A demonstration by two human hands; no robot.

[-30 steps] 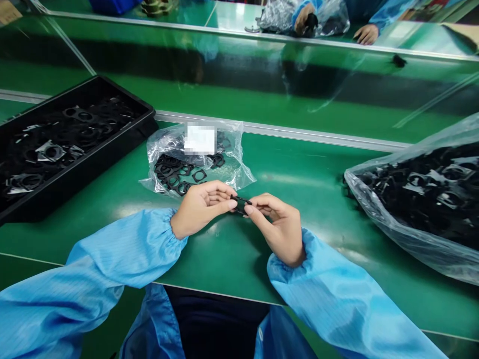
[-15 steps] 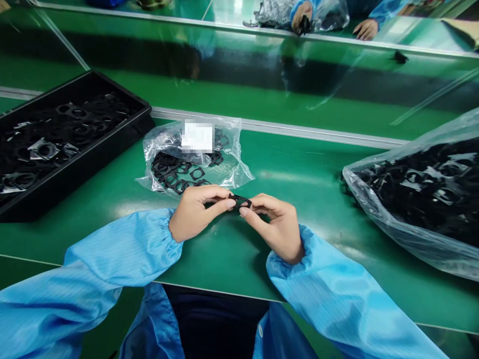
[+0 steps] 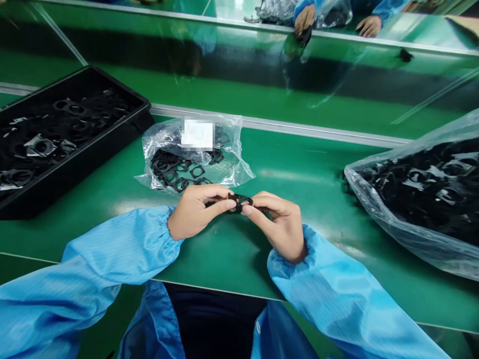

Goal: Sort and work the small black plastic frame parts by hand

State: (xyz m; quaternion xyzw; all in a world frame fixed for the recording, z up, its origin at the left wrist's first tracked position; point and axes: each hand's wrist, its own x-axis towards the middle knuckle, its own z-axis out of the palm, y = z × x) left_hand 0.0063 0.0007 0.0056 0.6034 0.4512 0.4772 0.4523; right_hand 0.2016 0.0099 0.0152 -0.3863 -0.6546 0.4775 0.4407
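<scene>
Between my two hands is a small black plastic frame with an opening in it, held just above the green table. My left hand pinches its left end between thumb and fingers. The right end is gripped by the thumb and fingertips of my right hand. Fingertips cover parts of the frame. Just beyond my hands lies a clear plastic bag with a white label and many thin black square rings in it.
A black bin of black parts stands at the left. On the right is a large clear bag full of similar parts. A metal rail runs behind. Across the line, another person's hands handle a black piece.
The frame has tilted slightly, so its opening shows more. My right hand has shifted a little to the right. The other person's hand has lowered its black piece.
</scene>
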